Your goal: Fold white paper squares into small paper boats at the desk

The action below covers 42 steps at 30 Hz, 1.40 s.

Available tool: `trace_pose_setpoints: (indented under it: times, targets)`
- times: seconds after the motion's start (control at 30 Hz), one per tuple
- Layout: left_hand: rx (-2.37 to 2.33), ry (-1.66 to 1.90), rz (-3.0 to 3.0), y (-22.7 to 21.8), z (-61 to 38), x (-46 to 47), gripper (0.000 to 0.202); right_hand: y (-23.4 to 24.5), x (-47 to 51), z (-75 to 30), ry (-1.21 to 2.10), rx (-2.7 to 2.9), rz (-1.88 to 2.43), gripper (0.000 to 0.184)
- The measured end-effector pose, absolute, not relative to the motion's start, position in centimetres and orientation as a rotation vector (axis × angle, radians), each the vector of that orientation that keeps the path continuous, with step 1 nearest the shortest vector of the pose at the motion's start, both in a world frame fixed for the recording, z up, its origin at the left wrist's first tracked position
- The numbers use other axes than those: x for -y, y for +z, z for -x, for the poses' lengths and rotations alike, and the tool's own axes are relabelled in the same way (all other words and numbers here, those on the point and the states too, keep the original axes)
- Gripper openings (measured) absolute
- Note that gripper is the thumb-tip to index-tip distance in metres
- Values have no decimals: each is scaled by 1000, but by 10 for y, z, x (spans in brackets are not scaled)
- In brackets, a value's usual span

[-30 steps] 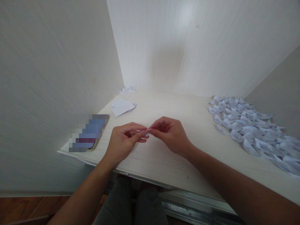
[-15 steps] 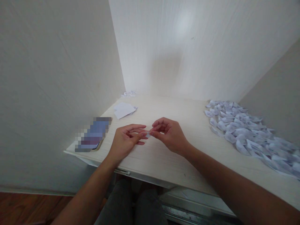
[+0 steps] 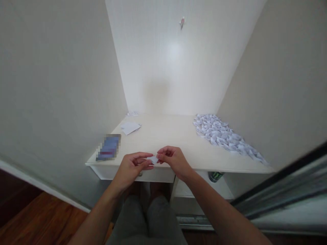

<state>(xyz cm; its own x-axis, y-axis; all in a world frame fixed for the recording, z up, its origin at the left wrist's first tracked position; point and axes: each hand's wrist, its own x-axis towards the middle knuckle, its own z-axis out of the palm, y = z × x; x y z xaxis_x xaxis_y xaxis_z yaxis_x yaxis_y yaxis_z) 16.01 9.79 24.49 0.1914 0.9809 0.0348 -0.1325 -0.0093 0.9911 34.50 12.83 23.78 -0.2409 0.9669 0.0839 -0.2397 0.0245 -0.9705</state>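
Observation:
Between both hands is a small piece of white paper [image 3: 153, 159], held just above the front edge of the white tabletop [image 3: 163, 136]. My left hand [image 3: 135, 166] pinches its left side between thumb and fingers. On the other side, my right hand [image 3: 173, 159] grips the right end with thumb and bent fingers. Whether the paper is folded is too small to tell. A little stack of flat white paper sheets [image 3: 130, 128] lies beyond my left hand. To the right spreads a large heap of folded white paper pieces [image 3: 219, 134].
A blurred-out phone-shaped object [image 3: 109, 147] lies at the left edge. Small paper bits [image 3: 133, 113] sit in the back left corner. Below the top are a drawer [image 3: 158, 175] and a shelf with a dark can [image 3: 215, 176]. Walls enclose the left, back and right.
The view has drawn back and shows more of the furniture, including the can. Both hands appear nearer the front edge, and more of the paper between them shows.

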Motion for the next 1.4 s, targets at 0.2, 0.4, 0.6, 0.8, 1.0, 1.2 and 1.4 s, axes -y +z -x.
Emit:
trace_pose_setpoints:
  times: [0.2, 0.4, 0.6, 0.8, 1.0, 1.2, 1.4]
  targets:
    - [-799, 1139, -1134, 257, -155, -41, 36, 258, -52, -342, 1554, 1075, 782, 28]
    - [-683, 1133, -1015, 266, -151, 2, 32, 263, 4, -335, 1538, 1100, 727, 31]
    - [-663, 1238, -944, 264, -150, 29, 39, 257, 36, -319, 1490, 951, 630, 30]
    - [-660, 1300, -903, 261, -155, 50, 32, 253, 56, -304, 1546, 775, 509, 34]
    - [-658, 1408, -903, 260, -162, 59, 32, 247, 59, -299, 1640, 653, 476, 33]
    - [-691, 1435, -803, 253, -165, 51, 38, 236, 51, -292, 1633, 585, 450, 31]
    - [-706, 1401, -711, 248, -169, 36, 33, 227, 40, -283, 1543, 482, 506, 34]
